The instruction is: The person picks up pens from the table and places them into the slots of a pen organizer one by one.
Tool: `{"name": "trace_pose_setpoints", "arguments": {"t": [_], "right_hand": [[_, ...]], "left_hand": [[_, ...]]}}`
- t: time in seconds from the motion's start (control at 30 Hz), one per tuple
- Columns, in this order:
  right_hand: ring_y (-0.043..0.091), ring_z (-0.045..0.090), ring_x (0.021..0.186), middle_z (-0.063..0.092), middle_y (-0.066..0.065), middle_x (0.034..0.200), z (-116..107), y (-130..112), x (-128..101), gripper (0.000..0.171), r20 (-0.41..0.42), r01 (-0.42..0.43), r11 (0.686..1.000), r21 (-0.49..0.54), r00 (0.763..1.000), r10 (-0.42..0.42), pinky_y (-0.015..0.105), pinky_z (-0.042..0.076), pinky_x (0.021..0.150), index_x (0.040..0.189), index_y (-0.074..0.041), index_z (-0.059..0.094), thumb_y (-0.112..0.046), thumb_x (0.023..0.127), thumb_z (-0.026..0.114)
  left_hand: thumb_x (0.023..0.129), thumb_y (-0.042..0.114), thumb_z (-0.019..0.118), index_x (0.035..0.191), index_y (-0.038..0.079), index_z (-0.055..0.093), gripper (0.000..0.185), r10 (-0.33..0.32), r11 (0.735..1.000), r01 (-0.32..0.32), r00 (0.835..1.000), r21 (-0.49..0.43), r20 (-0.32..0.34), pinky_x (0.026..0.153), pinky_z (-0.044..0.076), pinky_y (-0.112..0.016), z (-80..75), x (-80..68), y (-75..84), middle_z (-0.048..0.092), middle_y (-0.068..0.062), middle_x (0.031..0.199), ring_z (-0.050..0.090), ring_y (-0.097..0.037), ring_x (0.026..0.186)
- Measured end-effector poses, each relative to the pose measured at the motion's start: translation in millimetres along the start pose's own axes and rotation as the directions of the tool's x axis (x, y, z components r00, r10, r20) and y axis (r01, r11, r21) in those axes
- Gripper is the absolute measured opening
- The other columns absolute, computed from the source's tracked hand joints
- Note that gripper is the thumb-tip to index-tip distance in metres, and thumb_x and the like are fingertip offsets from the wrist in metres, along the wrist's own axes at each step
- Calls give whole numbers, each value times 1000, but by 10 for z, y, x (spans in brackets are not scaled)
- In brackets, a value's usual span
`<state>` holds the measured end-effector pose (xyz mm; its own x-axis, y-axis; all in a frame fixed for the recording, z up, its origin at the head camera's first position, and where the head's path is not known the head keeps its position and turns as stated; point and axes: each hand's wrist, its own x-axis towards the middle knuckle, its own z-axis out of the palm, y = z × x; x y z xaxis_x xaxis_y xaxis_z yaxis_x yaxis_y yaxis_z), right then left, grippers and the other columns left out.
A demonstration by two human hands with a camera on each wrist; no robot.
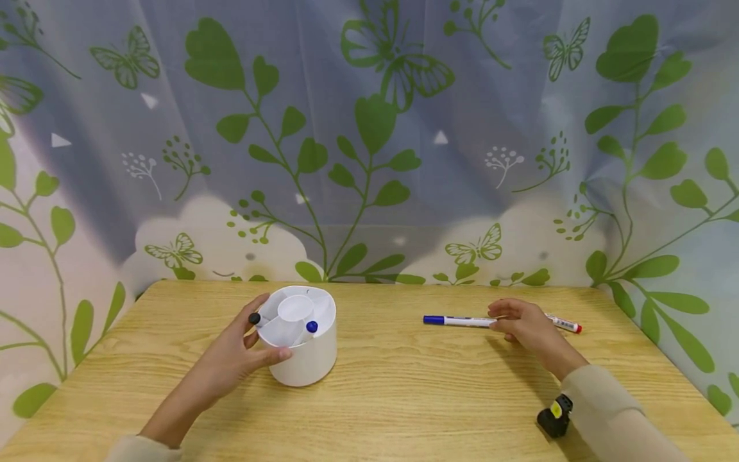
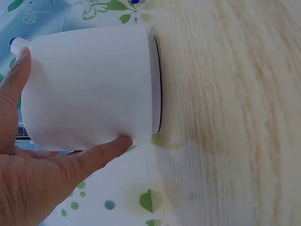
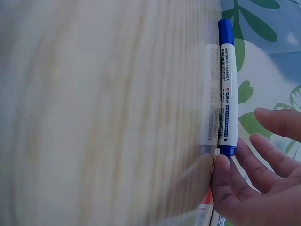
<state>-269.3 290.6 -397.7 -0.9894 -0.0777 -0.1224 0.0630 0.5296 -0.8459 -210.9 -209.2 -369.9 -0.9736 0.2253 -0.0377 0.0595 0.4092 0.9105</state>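
Observation:
A white round pen holder, divided inside into compartments, stands on the table at centre left. My left hand grips it from its left side, thumb across the near side by the rim. A black-tipped pen and a blue-tipped pen stick up out of it. On the right, a blue-capped whiteboard marker lies flat on the table. My right hand is at that marker's right end, fingers spread and relaxed, not closed round it. Behind this hand lies a red-ended marker, partly hidden.
A small black device with a yellow patch sits beside the right sleeve. The wooden table ends at the back against a curtain printed with green leaves and butterflies.

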Motion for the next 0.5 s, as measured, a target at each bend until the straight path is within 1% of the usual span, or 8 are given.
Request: {"name": "trace_pose_setpoints", "arguments": {"t": [0.13,0.27,0.4,0.5], "right_hand": [[10,62,98,56,31,144,24,-2,23,47,3,18,1000,-25,1000,-18,29,54,74,144,10,50,-10,104,63],[15,60,93,60,31,138,59,-13,56,44,18,25,998,-54,1000,-24,29,51,69,141,10,53,-8,102,64],[18,61,91,62,30,133,95,-32,80,42,25,36,995,-92,999,-34,31,50,68,136,10,56,-7,99,68],[21,65,95,64,29,126,123,-52,86,41,19,50,990,-128,999,-48,32,53,70,132,10,59,-5,96,71]], "left_hand": [[89,27,86,170,16,7,114,2,1000,-2,1000,-21,-1,117,44,-55,8,-3,4,16,-25,172,21,-50,157],[89,27,87,170,16,7,115,5,1000,-5,1000,-25,-6,118,43,-55,14,-5,4,16,-24,173,20,-50,157],[88,25,87,170,15,7,115,15,999,-15,1000,-42,-12,116,46,-54,25,7,-7,19,-22,173,22,-50,157],[88,25,88,169,14,7,115,20,999,-21,1000,-50,-15,116,47,-54,32,15,-15,22,-21,172,23,-49,157]]}}
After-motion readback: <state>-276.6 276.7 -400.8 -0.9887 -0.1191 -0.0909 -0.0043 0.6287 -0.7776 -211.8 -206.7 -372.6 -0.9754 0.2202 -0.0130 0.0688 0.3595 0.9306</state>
